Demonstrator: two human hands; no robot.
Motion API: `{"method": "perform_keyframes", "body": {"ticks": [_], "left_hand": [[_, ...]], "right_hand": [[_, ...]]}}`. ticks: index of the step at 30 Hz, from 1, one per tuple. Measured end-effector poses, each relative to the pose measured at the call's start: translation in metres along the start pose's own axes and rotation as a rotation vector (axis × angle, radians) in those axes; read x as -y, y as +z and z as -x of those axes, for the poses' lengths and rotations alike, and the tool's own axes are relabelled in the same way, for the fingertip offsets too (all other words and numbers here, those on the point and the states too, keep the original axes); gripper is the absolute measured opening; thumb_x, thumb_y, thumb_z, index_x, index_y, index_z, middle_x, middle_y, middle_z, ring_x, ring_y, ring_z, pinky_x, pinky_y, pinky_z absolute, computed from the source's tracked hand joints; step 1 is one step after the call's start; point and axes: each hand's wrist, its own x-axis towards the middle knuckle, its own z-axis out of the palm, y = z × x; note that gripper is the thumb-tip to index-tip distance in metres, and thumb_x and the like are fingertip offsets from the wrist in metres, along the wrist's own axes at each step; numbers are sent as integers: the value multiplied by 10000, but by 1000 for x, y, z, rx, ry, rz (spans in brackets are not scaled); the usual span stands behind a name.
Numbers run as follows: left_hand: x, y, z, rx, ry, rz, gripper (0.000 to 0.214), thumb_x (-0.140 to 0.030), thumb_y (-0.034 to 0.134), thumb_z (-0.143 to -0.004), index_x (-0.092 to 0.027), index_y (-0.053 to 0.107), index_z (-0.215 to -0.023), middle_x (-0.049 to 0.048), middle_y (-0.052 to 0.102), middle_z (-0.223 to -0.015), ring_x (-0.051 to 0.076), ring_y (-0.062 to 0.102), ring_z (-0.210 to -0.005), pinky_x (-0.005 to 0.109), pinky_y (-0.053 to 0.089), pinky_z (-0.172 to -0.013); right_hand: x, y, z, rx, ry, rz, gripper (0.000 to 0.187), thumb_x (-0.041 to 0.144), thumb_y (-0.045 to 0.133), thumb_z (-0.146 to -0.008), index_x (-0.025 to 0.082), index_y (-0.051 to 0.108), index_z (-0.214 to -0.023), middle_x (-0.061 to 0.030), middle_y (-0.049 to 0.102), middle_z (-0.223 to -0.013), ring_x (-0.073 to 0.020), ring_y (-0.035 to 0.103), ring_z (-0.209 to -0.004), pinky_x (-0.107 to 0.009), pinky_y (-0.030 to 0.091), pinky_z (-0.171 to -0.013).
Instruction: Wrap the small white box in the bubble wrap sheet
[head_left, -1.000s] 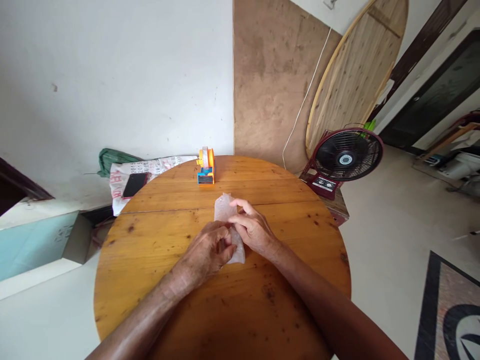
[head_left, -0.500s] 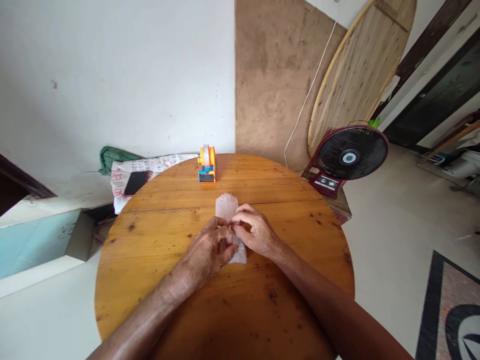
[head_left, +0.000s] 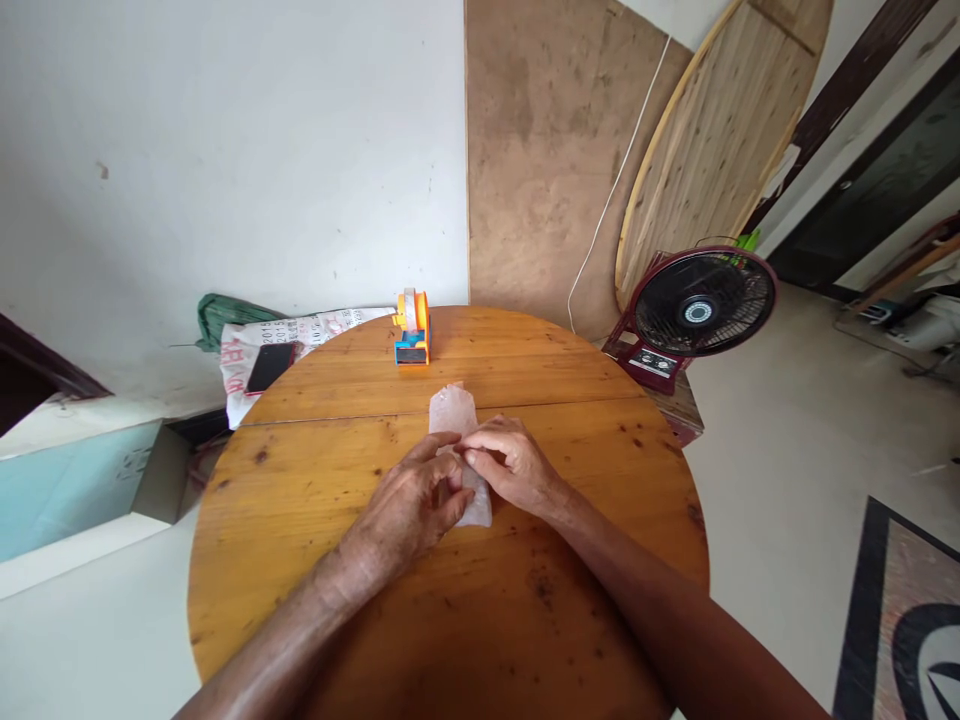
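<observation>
The left hand (head_left: 415, 502) and right hand (head_left: 512, 468) meet in the middle of the table, fingertips together, both pinching a small, translucent, pale pink plastic bag (head_left: 452, 409). The left hand's fingers curl over the bag's near part from the left. The right hand's thumb and forefinger nip it from the right, just beside the left fingertips. The bag lies flat on the wood. Its far end pokes out beyond the fingers and a near corner shows below the hands. Whether anything is inside it cannot be told.

The hands and bag rest on a round, orange-brown wooden table (head_left: 322, 520) with dark knots. Near its far edge, well apart from the hands, stands an orange and blue tape dispenser (head_left: 412, 331).

Beyond the table's far left edge a black phone (head_left: 269, 367) lies on a white printed sack (head_left: 322, 327), with a green bundle (head_left: 225, 312) behind it by the white wall. At the far right a dark red floor fan (head_left: 699, 306) stands on the floor. Behind it a round pale wooden tabletop (head_left: 716, 140) and a brown flat board (head_left: 540, 150) lean against the wall.
</observation>
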Motion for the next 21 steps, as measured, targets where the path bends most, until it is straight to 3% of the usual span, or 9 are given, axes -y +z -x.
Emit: {"method": "perform_keyframes", "body": {"ticks": [5,10,13,21], "left_hand": [[2,0,1,77,-4,-48,163,-221,574,-810,-172,546,-657,117,590,-1205,218,652,-943,296,503,-693],[6,3,2,64,9,-64,147,-231,564,-828,-182,553,-690,105,587,-1212,232,620,-1048,291,500,-718],[7,3,2,49,64,-88,126,-214,566,-830,-187,550,-708,77,623,-1121,203,619,-995,311,485,-802],[5,1,2,75,73,-106,131,-206,553,-840,-189,541,-710,57,640,-1028,174,603,-880,289,466,-752]], "right_hand": [[2,-14,5,12,5,-22,165,163,557,-861,209,713,-834,-14,714,-842,-160,611,-825,-329,403,-845],[2,-12,7,111,5,43,175,159,559,-853,207,726,-832,-22,685,-877,-163,590,-852,-334,397,-856],[0,-9,7,131,-4,66,184,168,554,-858,209,731,-835,-25,667,-880,-168,584,-885,-334,396,-865],[2,-13,7,139,26,39,179,197,564,-865,203,730,-800,-27,644,-898,-174,579,-908,-343,401,-878]]}}
